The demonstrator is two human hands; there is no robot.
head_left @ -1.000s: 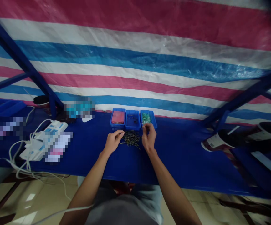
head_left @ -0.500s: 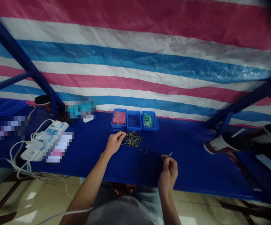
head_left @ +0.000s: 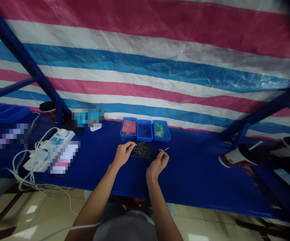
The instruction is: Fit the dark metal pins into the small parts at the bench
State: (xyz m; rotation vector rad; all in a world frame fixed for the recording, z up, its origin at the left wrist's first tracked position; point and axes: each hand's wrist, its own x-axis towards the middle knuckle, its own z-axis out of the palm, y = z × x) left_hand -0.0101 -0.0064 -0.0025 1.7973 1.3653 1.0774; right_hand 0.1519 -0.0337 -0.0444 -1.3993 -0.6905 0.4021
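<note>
A loose pile of thin, dark and brassy screws [head_left: 143, 150] lies on the blue table. At its left edge, my left hand [head_left: 122, 154] has thumb and forefinger pinched together; whether anything is between them is too small to make out. On the pile's right side my right hand [head_left: 157, 164] is closed, with a small pale, thin piece [head_left: 166, 149] sticking out past its fingers. Behind the pile stand three small blue bins: the left bin [head_left: 128, 136] holds something pink-red, the middle bin [head_left: 145, 138] a few dark screws, the right bin [head_left: 162, 138] green and whitish bits.
A white power strip [head_left: 48, 152] with tangled white cables lies at the left, beside a blurred-out sheet. Dark cups [head_left: 235, 156] stand at the right near a pale flat object [head_left: 289, 180]. Blue frame bars and a striped sheet [head_left: 145, 73] close off the back.
My right hand has moved left and away from me, to the pile's right edge, with the small pale piece still in it. My left hand has stayed by the pile.
</note>
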